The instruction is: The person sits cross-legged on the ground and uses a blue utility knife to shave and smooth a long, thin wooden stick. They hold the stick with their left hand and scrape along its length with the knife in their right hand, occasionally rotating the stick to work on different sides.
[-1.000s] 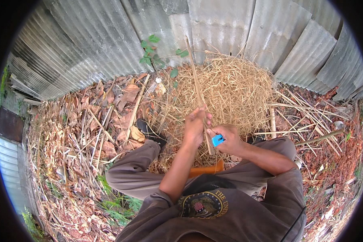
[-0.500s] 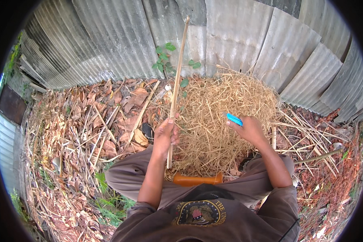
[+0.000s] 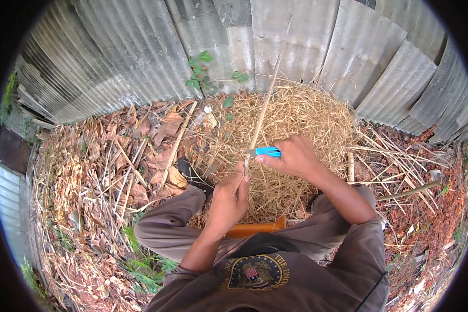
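Observation:
My left hand (image 3: 229, 200) is closed around the lower part of a long, thin bamboo strip (image 3: 268, 101), which slants up and to the right toward the metal wall. A blue utility knife (image 3: 268, 152) is in my right hand (image 3: 295, 157), fingers wrapped round its handle. Its short blade lies against the strip just above my left hand. Below the hands, a heap of dry straw-like shavings (image 3: 307, 114) spreads between my legs. An orange object (image 3: 257, 228), partly covered by my left forearm and clothing, lies close to my lap.
A corrugated metal wall (image 3: 130, 52) curves across the back. Dry brown leaves (image 3: 104, 161) and loose sticks cover the ground at left. More thin strips (image 3: 400, 161) lie at right beside a thicker stick (image 3: 408, 191). A green plant (image 3: 196, 73) grows against the wall.
My right hand has brought the knife left onto the bamboo strip. My left hand has moved right and nearer to me, and the strip now leans farther right.

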`<state>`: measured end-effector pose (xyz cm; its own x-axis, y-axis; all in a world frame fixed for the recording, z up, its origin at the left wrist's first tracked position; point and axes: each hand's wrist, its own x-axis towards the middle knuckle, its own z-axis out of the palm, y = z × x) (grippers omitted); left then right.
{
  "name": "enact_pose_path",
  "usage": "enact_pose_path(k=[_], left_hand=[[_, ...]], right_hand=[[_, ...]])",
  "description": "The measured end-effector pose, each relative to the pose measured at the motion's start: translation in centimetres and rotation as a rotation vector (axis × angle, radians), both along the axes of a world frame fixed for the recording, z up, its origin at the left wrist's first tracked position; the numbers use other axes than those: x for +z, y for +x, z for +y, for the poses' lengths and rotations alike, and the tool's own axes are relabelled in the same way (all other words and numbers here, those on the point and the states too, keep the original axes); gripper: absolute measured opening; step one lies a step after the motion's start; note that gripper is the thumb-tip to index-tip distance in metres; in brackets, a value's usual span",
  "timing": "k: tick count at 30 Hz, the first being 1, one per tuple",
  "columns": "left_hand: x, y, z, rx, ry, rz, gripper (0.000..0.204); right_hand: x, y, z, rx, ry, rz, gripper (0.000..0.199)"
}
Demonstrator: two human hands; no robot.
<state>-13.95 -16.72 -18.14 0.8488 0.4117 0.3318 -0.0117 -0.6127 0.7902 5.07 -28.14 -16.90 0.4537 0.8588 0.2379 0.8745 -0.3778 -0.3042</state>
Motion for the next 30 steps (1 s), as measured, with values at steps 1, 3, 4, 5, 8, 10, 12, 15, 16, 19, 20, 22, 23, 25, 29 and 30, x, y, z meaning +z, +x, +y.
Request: enact_pose_path(k=[1, 3, 4, 5, 8, 10, 12, 15, 16, 19, 20, 22, 23, 25, 29, 30], left_hand=[[0.0, -0.2, 0.0, -0.011, 0.039, 0.026, 0.029], [0.7, -0.3, -1.1, 0.030, 0.060, 0.077, 0.030], [0.5, -0.7, -1.7, 0.014, 0.061, 0.087, 0.031], [0.3, -1.1, -2.0, -0.002, 0.066, 0.094, 0.031], [0.3, -0.6, -1.6, -0.025, 0.053, 0.123, 0.032], [0.3, -0.1, -1.3, -0.007, 0.077, 0.115, 0.033], [0.4, -0.6, -1.6, -0.010, 0.145, 0.107, 0.034], [1.3, -2.1, -2.8, -0.052, 0.121, 0.296, 0.035], [1.2, -2.6, -3.2, -0.057, 0.124, 0.265, 0.034], [0.3, -2.7, -2.3, -0.041, 0.177, 0.131, 0.034], [0.0, -2.7, -1.9, -0.056, 0.159, 0.117, 0.034], [-0.2, -2.6, -0.7, -0.095, 0.139, 0.107, 0.033], [0.8, -2.7, -1.2, -0.071, 0.028, 0.196, 0.018], [0.2, -3.2, -1.7, -0.074, 0.047, 0.121, 0.019], [0.8, -4.3, -3.0, -0.098, 0.009, 0.067, 0.019], [0.7, -4.3, -2.5, -0.110, 0.008, 0.084, 0.020]], right_hand=[[-0.3, 0.2, 0.0, 0.000, 0.029, -0.020, 0.079], [-0.7, 2.0, -0.5, -0.108, 0.034, -0.014, 0.080], [-0.7, 4.6, -0.5, -0.211, 0.017, 0.013, 0.081], [-0.6, 5.8, -0.5, -0.315, 0.004, 0.039, 0.081], [-1.7, 4.0, -1.1, -0.173, -0.010, 0.064, 0.081], [-0.9, 1.3, -0.9, -0.051, -0.041, 0.042, 0.081], [-1.0, 0.4, -1.3, -0.029, -0.032, 0.010, 0.082], [-1.5, 6.7, -1.6, -0.387, 0.012, 0.055, 0.082], [-1.9, 6.8, -2.2, -0.363, 0.003, 0.085, 0.082], [-2.1, 4.3, -1.5, -0.163, -0.059, 0.200, 0.081], [-2.2, 2.1, -1.3, -0.092, -0.064, 0.172, 0.081], [-2.7, -0.8, -1.0, 0.044, -0.058, 0.135, 0.081], [-3.2, -0.9, -1.0, 0.021, -0.041, 0.135, 0.081], [-3.1, 0.9, -1.5, -0.027, -0.011, 0.108, 0.081], [-3.3, 5.7, -1.8, -0.296, -0.068, 0.238, 0.080], [-3.6, 5.1, -1.8, -0.241, -0.051, 0.248, 0.078]])
